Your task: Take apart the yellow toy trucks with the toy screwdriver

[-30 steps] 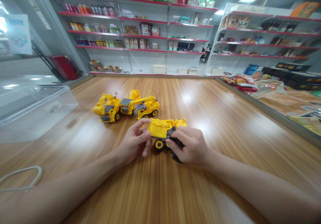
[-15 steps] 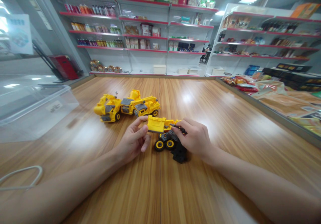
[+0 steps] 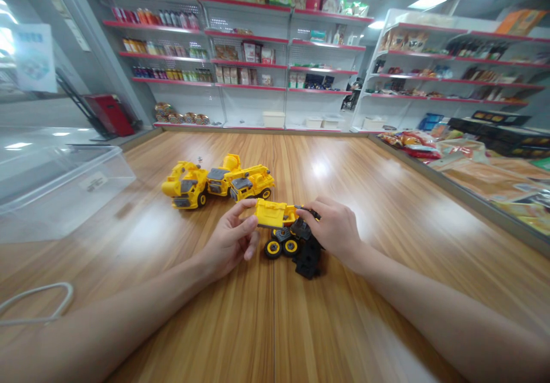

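Note:
My left hand [image 3: 234, 233] pinches the left edge of a yellow toy dump-truck bed [image 3: 270, 214] between thumb and forefinger, with the other fingers curled below. From the other side my right hand [image 3: 337, 229] closes its fingertips around a small dark piece [image 3: 299, 207] at the bed's right end. Most of that piece is hidden by the fingers. Under the bed stands a dark wheeled chassis [image 3: 282, 235] with black tyres and yellow hubs. A black plastic part [image 3: 307, 261] lies on the table beneath my right hand.
Beyond my left hand stand a yellow toy excavator [image 3: 184, 185], a toy mixer truck [image 3: 221, 178] and a toy crane truck [image 3: 252, 182]. A clear plastic bin [image 3: 64, 191] is at the left, near a white cable [image 3: 64, 291]. Packaged goods [image 3: 481, 165] line the right edge.
The yellow bed has shifted slightly right and tilted a little. My right fingers have moved slightly over the dark piece, and more of the grey chassis shows.

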Demonstrator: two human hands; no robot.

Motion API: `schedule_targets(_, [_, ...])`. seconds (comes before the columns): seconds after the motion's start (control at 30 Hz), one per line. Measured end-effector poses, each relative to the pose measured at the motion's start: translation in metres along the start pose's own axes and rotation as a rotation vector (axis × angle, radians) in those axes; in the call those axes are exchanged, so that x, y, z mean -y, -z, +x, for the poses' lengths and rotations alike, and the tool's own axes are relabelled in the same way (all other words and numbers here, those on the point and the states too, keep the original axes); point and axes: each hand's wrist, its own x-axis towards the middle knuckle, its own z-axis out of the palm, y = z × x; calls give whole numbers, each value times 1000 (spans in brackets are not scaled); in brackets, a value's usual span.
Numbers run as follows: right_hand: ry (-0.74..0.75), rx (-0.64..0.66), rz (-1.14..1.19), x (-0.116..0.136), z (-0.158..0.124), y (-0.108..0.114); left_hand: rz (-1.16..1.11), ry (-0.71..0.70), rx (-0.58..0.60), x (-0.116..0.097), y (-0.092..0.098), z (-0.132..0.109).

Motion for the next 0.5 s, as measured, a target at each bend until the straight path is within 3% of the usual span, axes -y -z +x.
schedule_targets(0.5, [42, -47, 3, -3, 1, -5, 33, 18, 4, 0, -4, 0])
